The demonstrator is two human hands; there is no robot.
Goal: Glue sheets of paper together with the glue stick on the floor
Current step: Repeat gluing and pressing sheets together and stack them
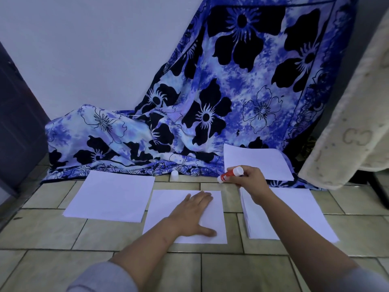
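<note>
- The tiled floor carries everything I see from my end.
- A blue flowered cloth hangs down the wall and spills onto the floor's far edge; a cream blanket hangs at the right.
- A right stack of white paper lies toward the floor's right side, partly under the right forearm.
- A left sheet lies flat toward the left.
- A far stack rests on the cloth.
- The middle sheet lies between the left sheet and the right stack.
- My left hand lies flat on the middle sheet, fingers straight (thumb splayed out).
- My right hand hovers beyond the middle sheet's far right corner, fingers curled around the glue stick.
- The glue stick is red and white, tilted, lower end pointing left.
- A small white cap stands upright at the cloth's edge.
</note>
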